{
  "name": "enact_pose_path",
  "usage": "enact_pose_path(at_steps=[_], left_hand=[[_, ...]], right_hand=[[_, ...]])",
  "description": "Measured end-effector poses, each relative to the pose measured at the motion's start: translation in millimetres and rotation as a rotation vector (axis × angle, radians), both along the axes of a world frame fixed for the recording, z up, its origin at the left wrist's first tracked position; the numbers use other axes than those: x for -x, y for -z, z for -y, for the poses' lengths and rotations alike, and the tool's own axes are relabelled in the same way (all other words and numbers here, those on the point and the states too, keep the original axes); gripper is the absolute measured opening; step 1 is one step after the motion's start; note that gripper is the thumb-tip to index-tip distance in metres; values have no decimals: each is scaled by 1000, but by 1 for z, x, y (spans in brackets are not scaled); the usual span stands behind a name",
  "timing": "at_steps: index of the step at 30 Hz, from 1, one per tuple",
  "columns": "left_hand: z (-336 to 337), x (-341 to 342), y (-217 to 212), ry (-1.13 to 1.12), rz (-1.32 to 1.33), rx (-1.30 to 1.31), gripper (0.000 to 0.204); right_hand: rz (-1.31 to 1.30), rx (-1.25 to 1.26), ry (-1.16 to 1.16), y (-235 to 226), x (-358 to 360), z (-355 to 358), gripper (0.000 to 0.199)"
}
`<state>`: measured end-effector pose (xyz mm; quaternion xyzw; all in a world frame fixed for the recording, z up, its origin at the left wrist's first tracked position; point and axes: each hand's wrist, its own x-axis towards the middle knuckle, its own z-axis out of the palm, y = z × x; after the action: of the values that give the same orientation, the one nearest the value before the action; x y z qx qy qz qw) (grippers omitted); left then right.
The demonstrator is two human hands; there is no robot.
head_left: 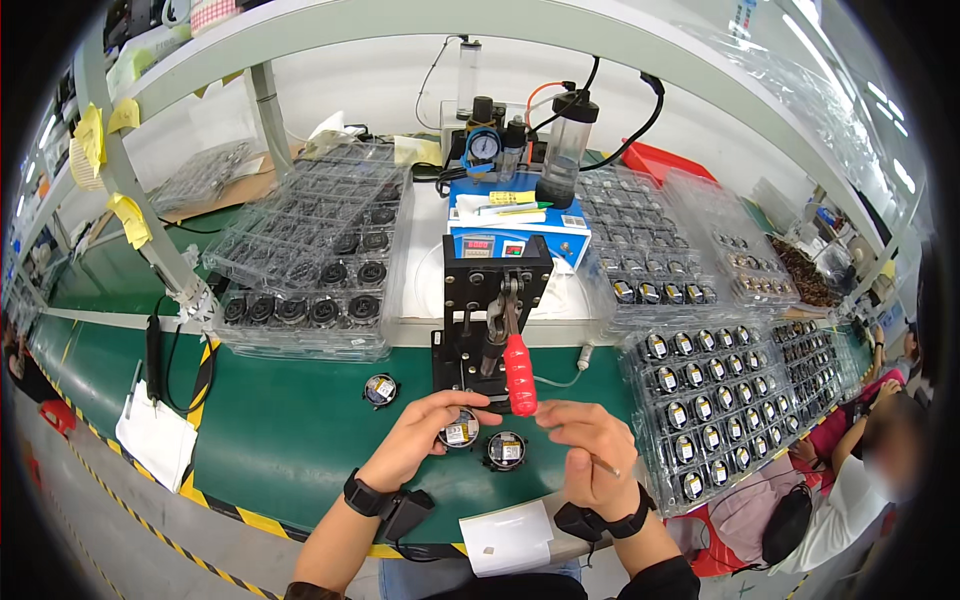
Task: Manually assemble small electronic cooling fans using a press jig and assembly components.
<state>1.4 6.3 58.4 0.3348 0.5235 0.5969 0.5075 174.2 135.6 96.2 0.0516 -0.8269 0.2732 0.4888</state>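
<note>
Left hand is holding a round module, right hand a thin stick. Two more modules are lying loose, seemingly unfinished.

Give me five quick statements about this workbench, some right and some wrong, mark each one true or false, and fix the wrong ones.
1. The left hand has its fingers on a round device. True.
2. The press handle is blue. False: the press handle is red.
3. The right hand holds a thin stick. True.
4. The box behind the press is yellow. False: the box is blue.
5. Only one wrist wears a band. False: there is a black band on the left wrist and another on the right wrist.
</note>
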Motion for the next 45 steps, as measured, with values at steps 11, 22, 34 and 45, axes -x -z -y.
enact_pose_path(at_steps=[11,22,34,45], left_hand=[[-11,5,16,-384,-73,-154,32],[-15,53,71,-384,-202,-188,49],[-27,60,107,-375,-493,-82,60],[-54,38,102,-365,-726,-112,55]], right_hand=[[-165,-495,239,-40,37,-14,26],[-363,-547,156,-40,75,-19,21],[-296,-84,588,-111,170,-41,13],[3,6,503,-106,188,-44,18]])
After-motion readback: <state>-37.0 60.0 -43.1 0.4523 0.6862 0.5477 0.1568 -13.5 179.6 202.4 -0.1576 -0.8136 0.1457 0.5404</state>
